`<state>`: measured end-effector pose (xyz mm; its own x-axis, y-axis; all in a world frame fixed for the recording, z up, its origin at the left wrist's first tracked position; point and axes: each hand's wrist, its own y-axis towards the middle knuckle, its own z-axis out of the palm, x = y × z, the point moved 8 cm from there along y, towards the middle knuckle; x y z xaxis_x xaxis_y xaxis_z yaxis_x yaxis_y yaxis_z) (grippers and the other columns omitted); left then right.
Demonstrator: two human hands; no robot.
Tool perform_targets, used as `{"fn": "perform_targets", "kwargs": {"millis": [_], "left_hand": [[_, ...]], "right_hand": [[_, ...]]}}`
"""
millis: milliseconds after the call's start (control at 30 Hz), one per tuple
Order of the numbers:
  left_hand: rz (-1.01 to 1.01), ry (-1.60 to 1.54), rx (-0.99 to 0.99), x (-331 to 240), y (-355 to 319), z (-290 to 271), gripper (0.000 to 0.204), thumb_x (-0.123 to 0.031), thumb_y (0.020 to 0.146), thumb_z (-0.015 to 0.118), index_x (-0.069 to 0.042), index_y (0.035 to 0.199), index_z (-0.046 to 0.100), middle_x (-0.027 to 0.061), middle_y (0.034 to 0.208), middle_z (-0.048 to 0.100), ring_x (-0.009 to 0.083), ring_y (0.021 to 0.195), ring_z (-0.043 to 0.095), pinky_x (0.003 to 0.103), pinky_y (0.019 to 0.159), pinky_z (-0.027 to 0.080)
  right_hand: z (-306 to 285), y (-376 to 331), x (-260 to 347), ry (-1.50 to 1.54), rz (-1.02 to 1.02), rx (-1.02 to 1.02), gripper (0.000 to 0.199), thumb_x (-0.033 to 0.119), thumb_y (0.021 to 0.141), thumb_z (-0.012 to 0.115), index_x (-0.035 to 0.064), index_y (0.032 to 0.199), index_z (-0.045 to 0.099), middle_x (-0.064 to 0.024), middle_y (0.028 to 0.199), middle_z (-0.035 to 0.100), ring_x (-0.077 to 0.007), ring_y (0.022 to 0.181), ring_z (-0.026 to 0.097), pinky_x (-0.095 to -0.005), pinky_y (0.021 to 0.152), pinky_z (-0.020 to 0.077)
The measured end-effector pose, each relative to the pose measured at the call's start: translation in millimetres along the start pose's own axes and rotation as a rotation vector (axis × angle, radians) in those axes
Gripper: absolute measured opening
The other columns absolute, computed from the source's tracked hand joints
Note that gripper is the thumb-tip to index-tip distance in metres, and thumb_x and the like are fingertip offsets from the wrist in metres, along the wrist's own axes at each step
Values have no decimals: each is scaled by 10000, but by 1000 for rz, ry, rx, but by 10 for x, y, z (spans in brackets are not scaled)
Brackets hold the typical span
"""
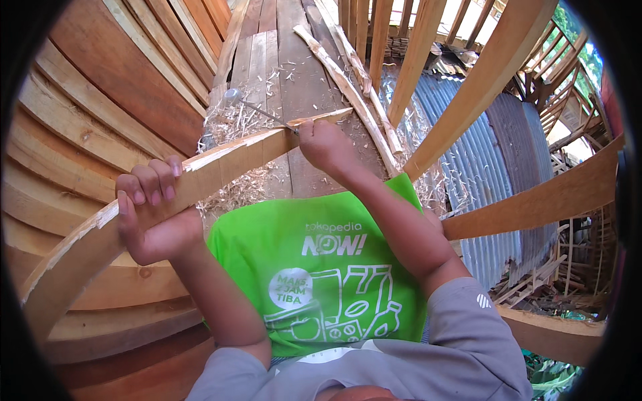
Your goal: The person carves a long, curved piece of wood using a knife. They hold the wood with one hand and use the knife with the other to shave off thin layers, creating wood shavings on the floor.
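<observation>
A long wooden board [234,167] lies slantwise before me, its upper edge pale and roughly chipped. My left hand [157,210] is wrapped around the board toward its left part, fingers curled over the chipped edge and thumb beside them. Farther along, at the board's far right part, my right hand [324,146] is closed in a fist on a thin-shafted tool [264,113]. The slender metal shaft points up and left across the board's edge and ends in a blunt, greyish knob. The grip is hidden in my fist, and I cannot make out the tool's exact kind.
A green printed bag [321,214] covers my lap. Wood shavings [244,190] litter the plank floor [294,60]. Two peeled poles [348,83] lie ahead. Stacked boards [100,127] rise at the left; upright slats [481,80] and corrugated metal sheets [461,167] are at the right.
</observation>
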<state>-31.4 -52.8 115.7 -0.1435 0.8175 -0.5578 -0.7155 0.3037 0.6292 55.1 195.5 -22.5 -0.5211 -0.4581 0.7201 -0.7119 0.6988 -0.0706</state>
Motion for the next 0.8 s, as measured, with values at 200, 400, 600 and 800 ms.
{"fn": "perform_targets", "kwargs": {"millis": [200,400,600,800], "left_hand": [[4,-2,19,45,4,59,237,-283,854,548,-151,765,373,-9,696,320,141,673,329,367,783,336],[20,18,8,-14,-20,-8,241,-291,852,550,-152,772,370,-11,693,321,142,669,327,364,774,338],[7,19,52,20,-25,43,239,-285,856,543,-152,769,364,-12,691,321,141,667,329,364,774,340],[-4,2,55,35,-47,39,243,-283,858,545,-152,765,362,-13,686,317,139,667,327,366,774,337]], "right_hand": [[256,355,-754,95,161,-143,587,389,954,303,-45,898,693,-298,1012,659,-463,979,628,-548,923,452],[73,-18,-25,76,-12,-113,610,373,967,299,-103,877,670,-356,968,637,-519,950,610,-550,911,456],[184,262,-476,90,81,-98,626,382,963,284,-102,869,670,-357,935,636,-524,949,606,-543,919,454],[117,148,-310,62,62,-88,590,370,969,291,-67,919,685,-327,998,647,-476,980,623,-540,927,456]]}}
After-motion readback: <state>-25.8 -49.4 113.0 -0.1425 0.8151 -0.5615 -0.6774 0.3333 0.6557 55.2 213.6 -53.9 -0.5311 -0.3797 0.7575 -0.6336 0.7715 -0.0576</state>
